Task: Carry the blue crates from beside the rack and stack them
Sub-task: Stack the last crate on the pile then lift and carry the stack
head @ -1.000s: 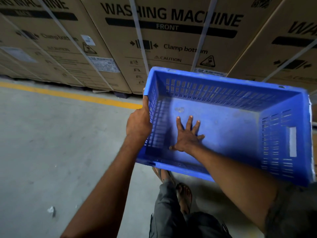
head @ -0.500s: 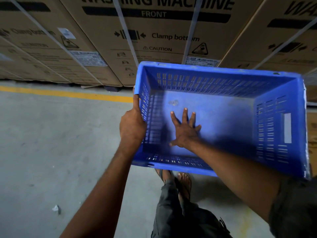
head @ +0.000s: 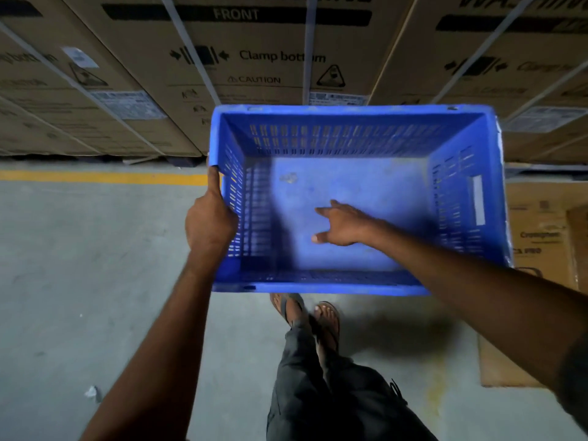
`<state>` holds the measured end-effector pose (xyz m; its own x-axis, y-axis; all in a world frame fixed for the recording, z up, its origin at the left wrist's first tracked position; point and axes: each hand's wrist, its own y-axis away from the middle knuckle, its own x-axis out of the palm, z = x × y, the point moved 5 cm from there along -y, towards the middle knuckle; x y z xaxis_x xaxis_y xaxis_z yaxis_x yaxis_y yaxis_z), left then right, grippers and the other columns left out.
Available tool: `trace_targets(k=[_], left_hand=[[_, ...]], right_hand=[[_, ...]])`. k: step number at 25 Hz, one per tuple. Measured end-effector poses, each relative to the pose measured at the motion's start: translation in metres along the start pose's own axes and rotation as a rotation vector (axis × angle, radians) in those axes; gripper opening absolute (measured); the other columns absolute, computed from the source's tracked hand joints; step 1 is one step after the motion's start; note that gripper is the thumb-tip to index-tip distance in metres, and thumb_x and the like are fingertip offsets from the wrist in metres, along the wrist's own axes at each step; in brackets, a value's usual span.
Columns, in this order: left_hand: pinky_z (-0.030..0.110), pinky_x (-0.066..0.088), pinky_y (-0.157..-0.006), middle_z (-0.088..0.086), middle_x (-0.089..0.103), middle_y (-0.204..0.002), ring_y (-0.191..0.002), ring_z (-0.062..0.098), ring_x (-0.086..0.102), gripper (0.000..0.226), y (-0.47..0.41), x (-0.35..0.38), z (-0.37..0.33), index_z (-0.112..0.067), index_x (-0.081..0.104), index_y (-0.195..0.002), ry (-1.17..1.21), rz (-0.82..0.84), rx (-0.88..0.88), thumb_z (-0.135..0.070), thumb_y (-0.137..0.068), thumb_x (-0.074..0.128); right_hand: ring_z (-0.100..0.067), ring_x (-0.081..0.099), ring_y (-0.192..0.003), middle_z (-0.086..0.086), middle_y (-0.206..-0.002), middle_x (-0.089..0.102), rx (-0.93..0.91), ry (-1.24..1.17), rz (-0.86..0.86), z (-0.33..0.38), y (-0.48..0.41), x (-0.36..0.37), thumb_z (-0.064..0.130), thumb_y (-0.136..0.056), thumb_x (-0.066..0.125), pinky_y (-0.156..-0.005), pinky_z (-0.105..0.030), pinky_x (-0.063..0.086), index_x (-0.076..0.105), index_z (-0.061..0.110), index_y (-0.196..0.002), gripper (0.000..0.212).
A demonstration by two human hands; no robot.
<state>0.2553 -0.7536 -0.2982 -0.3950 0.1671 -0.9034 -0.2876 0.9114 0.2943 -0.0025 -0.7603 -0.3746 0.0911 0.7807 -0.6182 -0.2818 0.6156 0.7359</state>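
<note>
An empty blue plastic crate (head: 375, 186) with slotted walls is held in the air in front of me, its open top facing me. My left hand (head: 210, 222) grips the crate's left wall from outside, thumb along the rim corner. My right hand (head: 342, 224) reaches inside over the crate's floor, fingers loosely spread and pointing left; whether it touches the floor I cannot tell. No other blue crate is in view.
Large cardboard washing-machine boxes (head: 254, 58) with white straps stand in a row just beyond the crate. A yellow floor line (head: 101, 177) runs along their base. A flattened carton (head: 537, 265) lies at the right. My sandalled feet (head: 305, 313) stand on grey concrete.
The crate has levelled and squared up to me. My right hand, earlier flat with fingers spread on the crate floor, has turned sideways. The boxes have come closer.
</note>
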Motion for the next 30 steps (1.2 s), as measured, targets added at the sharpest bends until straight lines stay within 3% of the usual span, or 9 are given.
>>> trace_targets(k=[4, 6, 9, 14, 18, 20, 22, 26, 30], left_hand=[[0.055, 0.04, -0.104, 0.012, 0.04, -0.152, -0.136, 0.036, 0.043, 0.083, 0.034, -0.015, 0.005, -0.017, 0.025, -0.157, -0.128, -0.161, 0.198, -0.036, -0.087, 0.066], [0.053, 0.036, -0.108, 0.007, 0.044, -0.15, -0.141, 0.032, 0.038, 0.067, 0.073, -0.002, 0.002, -0.021, 0.042, -0.148, -0.191, -0.172, 0.349, -0.049, -0.09, 0.06], [0.05, 0.028, -0.111, -0.003, 0.063, -0.134, -0.14, 0.025, 0.042, 0.043, 0.101, 0.015, 0.006, -0.024, 0.076, -0.107, -0.329, -0.2, 0.392, -0.051, -0.1, 0.043], [0.05, 0.038, -0.102, 0.007, 0.073, -0.086, -0.098, 0.03, 0.061, 0.055, 0.1, 0.007, 0.006, -0.012, 0.071, -0.073, -0.365, -0.24, 0.301, -0.043, -0.102, 0.036], [0.054, 0.005, -0.119, 0.0, 0.074, -0.102, -0.125, 0.024, 0.056, 0.062, 0.114, 0.007, -0.012, -0.021, 0.074, -0.089, -0.357, -0.125, 0.399, -0.059, -0.102, 0.028], [0.047, 0.021, -0.115, -0.002, 0.074, -0.105, -0.122, 0.025, 0.058, 0.069, 0.13, 0.016, -0.042, -0.025, 0.072, -0.099, -0.251, 0.054, 0.581, -0.075, -0.096, 0.024], [0.04, 0.045, -0.092, 0.004, 0.074, -0.1, -0.103, 0.029, 0.066, 0.066, 0.149, 0.036, -0.064, -0.028, 0.068, -0.104, -0.292, 0.282, 0.649, -0.084, -0.085, 0.038], [0.043, 0.053, -0.076, 0.016, 0.072, -0.098, -0.094, 0.041, 0.067, 0.049, 0.139, 0.055, -0.059, -0.025, 0.069, -0.103, -0.46, 0.072, 0.677, -0.07, -0.084, 0.06], [0.045, 0.05, -0.074, 0.018, 0.07, -0.095, -0.091, 0.042, 0.065, 0.044, 0.145, 0.049, -0.062, -0.024, 0.072, -0.107, -0.434, 0.092, 0.673, -0.061, -0.084, 0.066]], right_hand=[[-0.023, 0.062, -0.116, 0.008, -0.12, 0.069, -0.121, -0.288, -0.194, 0.009, 0.106, -0.005, 0.08, -0.086, 0.033, -0.097, -0.039, 0.049, 0.061, 0.038, -0.117, 0.06], [-0.028, 0.066, -0.102, 0.002, -0.105, 0.073, -0.207, -0.106, -0.193, 0.026, 0.144, 0.022, 0.081, -0.087, 0.026, -0.084, -0.038, 0.051, 0.058, 0.034, -0.116, 0.064], [-0.035, 0.067, -0.088, -0.008, -0.091, 0.072, -0.236, 0.25, -0.336, 0.043, 0.15, 0.031, 0.075, -0.092, 0.031, -0.065, -0.036, 0.038, 0.058, 0.024, -0.106, 0.06], [-0.034, 0.067, -0.081, -0.009, -0.082, 0.071, -0.194, 0.266, -0.397, 0.047, 0.141, 0.03, 0.08, -0.087, 0.037, -0.068, -0.036, 0.045, 0.062, 0.023, -0.091, 0.062], [-0.032, 0.066, -0.098, -0.007, -0.102, 0.071, -0.192, 0.212, -0.246, 0.016, 0.167, 0.028, 0.077, -0.076, 0.059, -0.078, -0.037, 0.05, 0.059, 0.028, -0.111, 0.06], [-0.032, 0.067, -0.102, -0.009, -0.108, 0.072, -0.06, 0.324, -0.296, -0.026, 0.183, 0.026, 0.064, -0.073, 0.067, -0.081, -0.038, 0.052, 0.061, 0.027, -0.114, 0.056], [-0.033, 0.068, -0.1, -0.01, -0.106, 0.073, 0.081, 0.36, -0.373, -0.054, 0.192, 0.03, 0.058, -0.074, 0.067, -0.082, -0.04, 0.055, 0.066, 0.025, -0.107, 0.047], [-0.038, 0.068, -0.095, -0.014, -0.101, 0.073, 0.093, 0.419, -0.477, -0.043, 0.181, 0.033, 0.063, -0.07, 0.073, -0.078, -0.043, 0.053, 0.069, 0.021, -0.102, 0.053], [-0.039, 0.065, -0.09, -0.016, -0.092, 0.071, 0.104, 0.33, -0.514, -0.053, 0.188, 0.038, 0.067, -0.069, 0.077, -0.07, -0.038, 0.047, 0.064, 0.017, -0.087, 0.054]])
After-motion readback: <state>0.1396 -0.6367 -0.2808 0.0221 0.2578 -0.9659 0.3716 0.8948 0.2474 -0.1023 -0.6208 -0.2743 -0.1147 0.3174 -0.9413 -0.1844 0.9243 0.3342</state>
